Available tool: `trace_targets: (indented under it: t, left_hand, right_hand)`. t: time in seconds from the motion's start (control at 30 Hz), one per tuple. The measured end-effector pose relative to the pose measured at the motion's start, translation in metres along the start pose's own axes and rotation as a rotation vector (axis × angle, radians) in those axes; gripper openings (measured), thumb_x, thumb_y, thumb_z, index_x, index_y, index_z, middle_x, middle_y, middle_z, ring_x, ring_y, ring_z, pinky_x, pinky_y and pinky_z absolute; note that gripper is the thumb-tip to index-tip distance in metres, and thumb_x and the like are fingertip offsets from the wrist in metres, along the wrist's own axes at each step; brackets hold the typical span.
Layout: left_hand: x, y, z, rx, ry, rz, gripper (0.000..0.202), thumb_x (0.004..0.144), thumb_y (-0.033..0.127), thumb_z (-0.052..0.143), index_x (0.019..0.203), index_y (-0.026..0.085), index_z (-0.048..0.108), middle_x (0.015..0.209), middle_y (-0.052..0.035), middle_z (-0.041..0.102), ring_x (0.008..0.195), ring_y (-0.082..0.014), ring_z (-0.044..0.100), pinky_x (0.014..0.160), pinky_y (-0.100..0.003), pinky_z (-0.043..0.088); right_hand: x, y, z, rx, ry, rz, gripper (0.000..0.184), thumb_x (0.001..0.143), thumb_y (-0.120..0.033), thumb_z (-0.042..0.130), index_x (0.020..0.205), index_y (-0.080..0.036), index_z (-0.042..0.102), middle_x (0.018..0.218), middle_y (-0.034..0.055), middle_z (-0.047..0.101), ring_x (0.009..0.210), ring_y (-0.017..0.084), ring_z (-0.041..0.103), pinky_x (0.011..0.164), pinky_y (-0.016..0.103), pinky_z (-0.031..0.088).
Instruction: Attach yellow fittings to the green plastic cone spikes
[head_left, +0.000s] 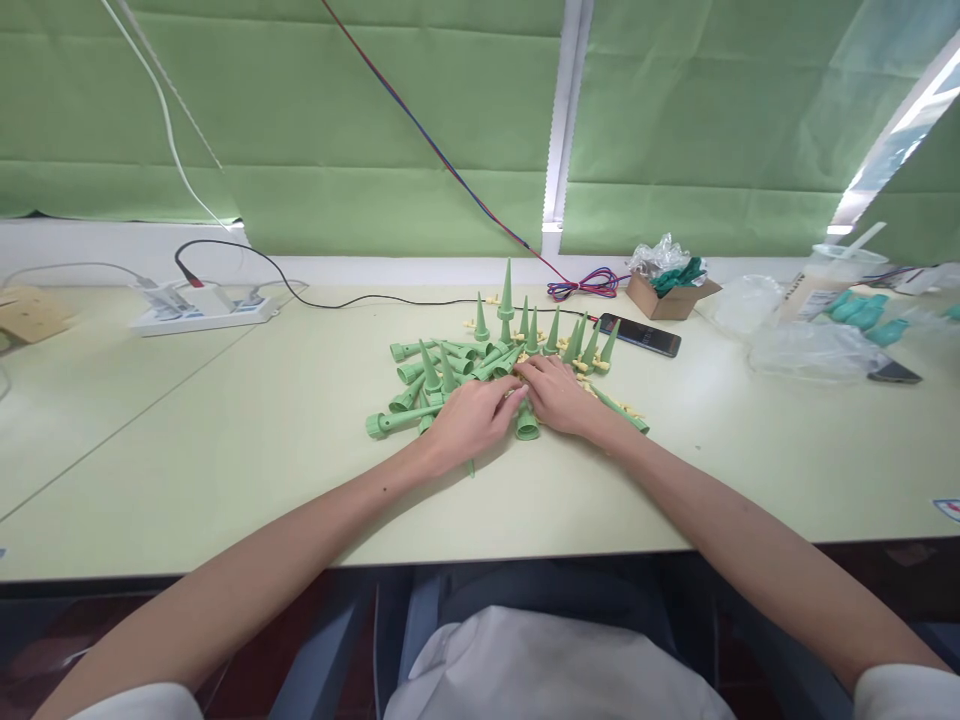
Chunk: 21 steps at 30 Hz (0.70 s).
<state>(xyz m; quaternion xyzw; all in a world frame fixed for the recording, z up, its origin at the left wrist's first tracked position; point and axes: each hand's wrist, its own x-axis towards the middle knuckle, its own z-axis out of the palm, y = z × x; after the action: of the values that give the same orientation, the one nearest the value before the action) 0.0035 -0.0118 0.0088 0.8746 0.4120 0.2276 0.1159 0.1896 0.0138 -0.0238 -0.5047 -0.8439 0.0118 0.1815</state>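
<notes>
A heap of green plastic cone spikes (442, 375) lies on the pale table (225, 440) in front of me. Several more cones (507, 292) stand upright behind the heap, with small yellowish pieces (630, 408) scattered among them. My left hand (471, 418) rests on the heap, fingers curled and pinched toward a green cone (526, 424) lying between both hands. My right hand (561, 396) meets it there, fingers bent over the same cone. What the fingertips grip is too small to make out.
A black phone (639, 335) lies right of the cones. A small cardboard box (671, 294) with plastic wrap, clear bags (810, 348), teal parts (862, 312) and a cup (832, 275) sit at the right. A white power strip (201, 312) with cables lies at the back left.
</notes>
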Motion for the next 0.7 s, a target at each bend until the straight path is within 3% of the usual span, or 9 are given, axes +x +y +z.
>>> trace_targets:
  t: [0.43,0.57,0.7]
  left_hand:
    - [0.0008,-0.0037,-0.0006,0.008,0.054,-0.106,0.031,0.098,0.027,0.042,0.109,0.016,0.068,0.07,-0.0028,0.067,0.061,-0.0195,0.058,0.063,-0.031,0.04]
    - [0.0014,-0.0048,0.0002,-0.004,0.052,-0.1,0.03,0.096,0.024,0.042,0.107,0.015,0.069,0.068,-0.0029,0.066,0.061,-0.0195,0.058,0.061,-0.031,0.04]
    - [0.0018,-0.0054,0.0011,-0.003,0.081,-0.081,0.027,0.094,0.022,0.045,0.103,0.016,0.07,0.075,-0.0043,0.069,0.065,-0.0195,0.06,0.063,-0.031,0.041]
  right_hand:
    - [-0.0034,-0.0033,-0.0004,0.038,0.082,0.003,0.036,0.098,-0.013,0.038,0.122,-0.013,0.064,0.117,0.0182,0.059,0.108,0.031,0.049,0.095,0.046,0.042]
    - [-0.0047,-0.0046,-0.0021,0.086,0.179,-0.016,0.033,0.097,-0.014,0.042,0.114,-0.014,0.07,0.113,0.017,0.057,0.108,0.03,0.048,0.097,0.044,0.042]
    - [-0.0027,-0.0041,-0.0015,0.148,0.192,-0.06,0.032,0.096,-0.012,0.044,0.109,-0.015,0.073,0.105,0.0144,0.059,0.103,0.028,0.05,0.095,0.041,0.043]
